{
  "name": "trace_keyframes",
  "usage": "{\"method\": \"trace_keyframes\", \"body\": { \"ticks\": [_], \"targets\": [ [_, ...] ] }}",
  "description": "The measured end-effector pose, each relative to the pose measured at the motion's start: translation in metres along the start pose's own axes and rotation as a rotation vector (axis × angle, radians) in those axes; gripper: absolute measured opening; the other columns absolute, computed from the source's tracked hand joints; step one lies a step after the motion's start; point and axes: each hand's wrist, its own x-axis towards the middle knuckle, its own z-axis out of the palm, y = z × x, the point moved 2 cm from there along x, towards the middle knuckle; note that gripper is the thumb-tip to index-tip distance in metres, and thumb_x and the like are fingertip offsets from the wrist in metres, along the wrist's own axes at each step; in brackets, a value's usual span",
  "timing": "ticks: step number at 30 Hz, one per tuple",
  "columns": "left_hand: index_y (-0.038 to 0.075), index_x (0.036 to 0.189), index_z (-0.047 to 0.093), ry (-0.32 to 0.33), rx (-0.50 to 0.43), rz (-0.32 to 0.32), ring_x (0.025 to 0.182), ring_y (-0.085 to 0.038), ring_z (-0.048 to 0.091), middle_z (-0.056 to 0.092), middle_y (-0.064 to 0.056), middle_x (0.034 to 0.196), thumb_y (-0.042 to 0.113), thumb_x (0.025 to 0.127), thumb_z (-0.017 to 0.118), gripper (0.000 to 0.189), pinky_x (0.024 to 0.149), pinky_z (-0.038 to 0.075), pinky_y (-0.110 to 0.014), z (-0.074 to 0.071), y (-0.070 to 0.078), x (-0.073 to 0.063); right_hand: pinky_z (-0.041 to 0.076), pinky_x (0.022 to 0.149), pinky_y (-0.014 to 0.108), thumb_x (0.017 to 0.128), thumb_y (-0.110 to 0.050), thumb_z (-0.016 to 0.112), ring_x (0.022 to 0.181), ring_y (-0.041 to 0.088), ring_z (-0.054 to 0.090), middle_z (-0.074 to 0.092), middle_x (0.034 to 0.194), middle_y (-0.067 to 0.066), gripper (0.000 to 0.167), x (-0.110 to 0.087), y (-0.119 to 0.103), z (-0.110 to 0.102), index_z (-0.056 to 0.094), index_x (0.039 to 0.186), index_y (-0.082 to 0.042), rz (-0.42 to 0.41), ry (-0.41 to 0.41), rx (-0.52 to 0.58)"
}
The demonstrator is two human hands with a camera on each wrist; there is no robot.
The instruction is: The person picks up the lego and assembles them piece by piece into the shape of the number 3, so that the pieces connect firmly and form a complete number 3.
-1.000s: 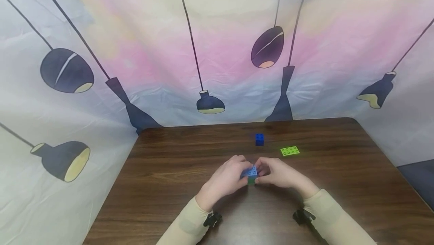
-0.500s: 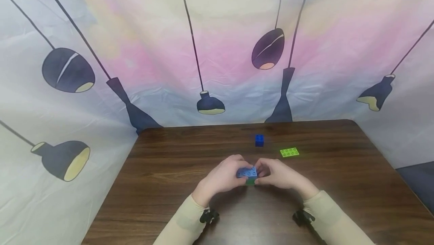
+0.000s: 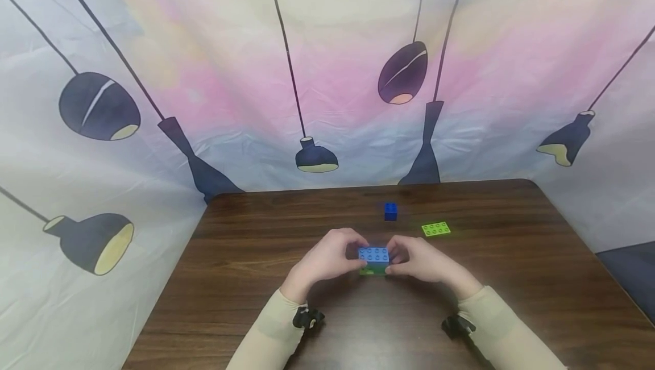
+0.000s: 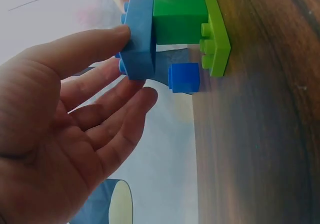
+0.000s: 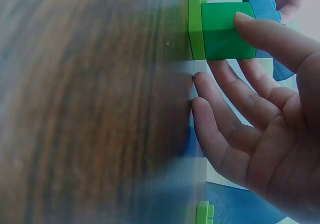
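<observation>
Stack has studded blue top, green middle, thin lime base.

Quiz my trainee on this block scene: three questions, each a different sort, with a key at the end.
1. Multiple choice: where does the green brick sit in the stack between the hands?
a) top layer
b) middle layer
c) bottom layer

2. True or false: the dark blue brick stands apart from the stack.

3. Fill the gap: the thumb of the left hand touches the ____.

Key: 1. b; 2. true; 3. light blue brick.
</observation>
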Motion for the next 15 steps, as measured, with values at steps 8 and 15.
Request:
{"method": "trace_keyframes", "body": {
  "ticks": [8,15],
  "targets": [
    [0.010,0.115,0.080,-0.005,-0.027,-0.030,0.102,-0.016,0.068,0.074,0.004,0.110,0.018,0.090,0.089,0.028,0.093,0.057,-0.031,0.0022,-0.0022,0.0011,0.061,0.088,0.043,0.092,-0.021,0.087,0.099,0.018,0.072,0.076,0.110,0.000,0.030,0.0000,-0.0003,-0.0003,0.066,0.112,-0.013,0.006,0.001,-0.002],
    [0.010,0.116,0.079,-0.012,-0.034,-0.046,0.104,-0.013,0.067,0.075,0.002,0.113,0.018,0.090,0.088,0.028,0.095,0.056,-0.031,0.0026,-0.0012,0.0019,0.061,0.083,0.036,0.091,-0.021,0.088,0.096,0.016,0.072,0.075,0.107,-0.001,0.031,-0.0003,0.0009,0.0006,0.066,0.111,-0.013,-0.002,0.004,-0.014]
  ]
}}
